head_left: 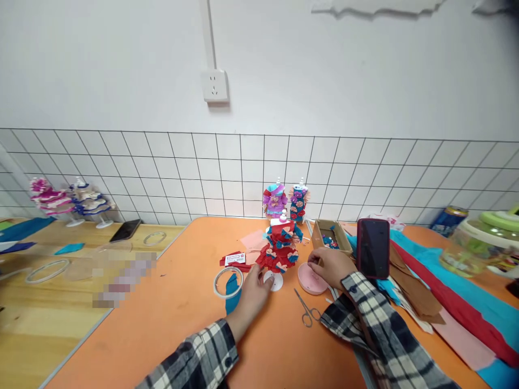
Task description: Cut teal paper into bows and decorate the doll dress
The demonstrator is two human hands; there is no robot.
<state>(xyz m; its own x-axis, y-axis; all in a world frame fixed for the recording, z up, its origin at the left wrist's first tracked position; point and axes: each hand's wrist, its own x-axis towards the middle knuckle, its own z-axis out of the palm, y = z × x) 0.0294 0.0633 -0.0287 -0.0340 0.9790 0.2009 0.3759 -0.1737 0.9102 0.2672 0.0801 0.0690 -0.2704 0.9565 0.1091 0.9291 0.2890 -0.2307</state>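
A small dress form [279,246] in a red crepe-paper dress with blue and peach bows stands upright on a round white base. My left hand [254,289] is at its lower left, thumb at the base and fingers curled near the skirt's hem. Over a round pink dish [311,285], my right hand [330,266] has its fingertips pinched together at the rim; whatever they hold is too small to make out. Small scissors [307,310] lie partly open below the dish. To the left are a roll of tape [216,289] and blue paper [232,296].
Two more dressed forms [275,200] stand by the wall. A cardboard box [344,241] of small pieces and an upright phone [373,248] are right. Coloured paper strips [458,292] and a clear jar [462,251] lie beyond. Another phone [125,230] rests on the wooden table.
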